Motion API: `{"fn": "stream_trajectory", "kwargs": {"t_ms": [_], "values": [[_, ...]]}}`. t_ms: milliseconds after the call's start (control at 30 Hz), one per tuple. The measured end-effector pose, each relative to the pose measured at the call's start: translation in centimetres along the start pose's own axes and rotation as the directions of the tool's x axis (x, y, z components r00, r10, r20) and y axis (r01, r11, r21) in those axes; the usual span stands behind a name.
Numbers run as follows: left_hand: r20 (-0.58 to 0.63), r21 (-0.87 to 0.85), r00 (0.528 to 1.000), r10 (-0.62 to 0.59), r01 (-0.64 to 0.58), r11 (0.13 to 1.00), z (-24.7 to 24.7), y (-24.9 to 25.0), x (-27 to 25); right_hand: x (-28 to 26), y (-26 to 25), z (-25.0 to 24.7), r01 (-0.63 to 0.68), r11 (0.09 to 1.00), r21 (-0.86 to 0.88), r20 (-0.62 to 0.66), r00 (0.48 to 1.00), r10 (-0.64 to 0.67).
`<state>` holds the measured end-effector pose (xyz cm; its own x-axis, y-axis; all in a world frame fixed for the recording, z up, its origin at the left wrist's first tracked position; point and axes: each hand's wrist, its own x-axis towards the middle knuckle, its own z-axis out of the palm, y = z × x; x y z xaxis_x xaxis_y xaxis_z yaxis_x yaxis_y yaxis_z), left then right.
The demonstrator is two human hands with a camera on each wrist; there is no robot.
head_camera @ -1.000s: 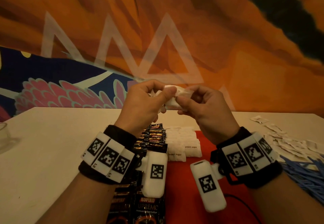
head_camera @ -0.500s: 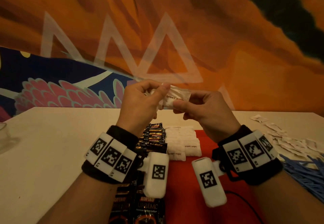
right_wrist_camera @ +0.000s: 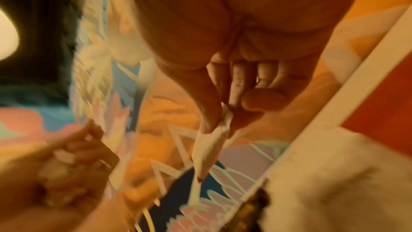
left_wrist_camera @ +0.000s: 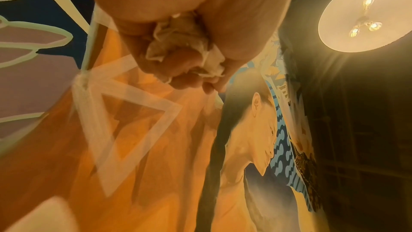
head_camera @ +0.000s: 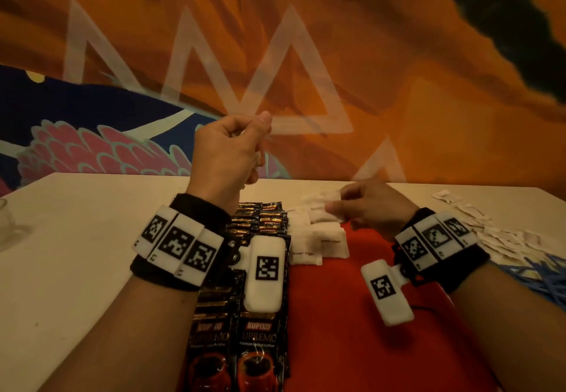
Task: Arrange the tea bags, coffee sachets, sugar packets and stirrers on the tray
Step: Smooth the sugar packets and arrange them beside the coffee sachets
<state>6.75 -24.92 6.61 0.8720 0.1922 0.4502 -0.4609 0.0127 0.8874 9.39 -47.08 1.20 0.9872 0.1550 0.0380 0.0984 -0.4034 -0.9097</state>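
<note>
1. A clear glass (head_camera: 6, 223) sits at the far left edge of the white worktop (head_camera: 76, 253).
2. The left hand (head_camera: 226, 158) is raised above the worktop, its fingers (left_wrist_camera: 185, 63) curled round a crumpled bunch of white packets (left_wrist_camera: 178, 41) held in the palm.
3. Black Kopiko coffee sachets (head_camera: 263, 339) lie in 2 overlapping rows along the left side of the red tray (head_camera: 352, 345).
4. White brown sugar packets (head_camera: 318, 238) lie in rows on the tray just right of the sachets, touching one another.
5. The right hand (head_camera: 373, 204) is low over the far end of those rows, thumb and forefinger pinching 1 sugar packet (right_wrist_camera: 211, 145) by its edge; the other fingers (right_wrist_camera: 263, 98) are curled in.
6. Loose white packets (head_camera: 505, 238) lie scattered on the worktop right of the tray; what kind they are I cannot tell.
7. Blue stirrers (head_camera: 545, 278) lie heaped at the right edge, just beside those packets.
</note>
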Motion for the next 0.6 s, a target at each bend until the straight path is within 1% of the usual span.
{"fn": "stream_trajectory", "kwargs": {"t_ms": [33,100,200,333,467,600], "values": [[0.0,-0.001,1.0,0.0,0.0,1.0,0.0,0.1,0.0,0.1,0.7,-0.1,-0.041,0.995,-0.091,0.029,0.999,0.044],[0.004,-0.008,1.0,0.004,-0.004,1.0,0.0,0.1,0.0,0.2,1.6,-0.2,-0.122,0.963,-0.24,0.047,0.989,0.137],[0.013,-0.001,1.0,0.009,-0.009,1.0,0.1,0.3,0.0,0.2,2.4,-0.2,-0.205,0.916,-0.346,0.046,0.971,0.235],[0.032,-0.003,0.999,0.009,-0.009,1.0,0.2,0.5,-0.2,0.3,2.8,0.2,-0.251,0.867,-0.431,0.031,0.956,0.292],[0.034,-0.006,0.999,-0.002,0.002,1.0,0.1,0.5,-0.1,0.5,2.8,0.8,-0.263,0.765,-0.588,-0.006,0.947,0.321],[0.034,0.001,0.999,-0.013,0.013,1.0,0.0,0.4,0.0,0.4,2.3,1.1,-0.251,0.666,-0.702,-0.026,0.944,0.328]]}}
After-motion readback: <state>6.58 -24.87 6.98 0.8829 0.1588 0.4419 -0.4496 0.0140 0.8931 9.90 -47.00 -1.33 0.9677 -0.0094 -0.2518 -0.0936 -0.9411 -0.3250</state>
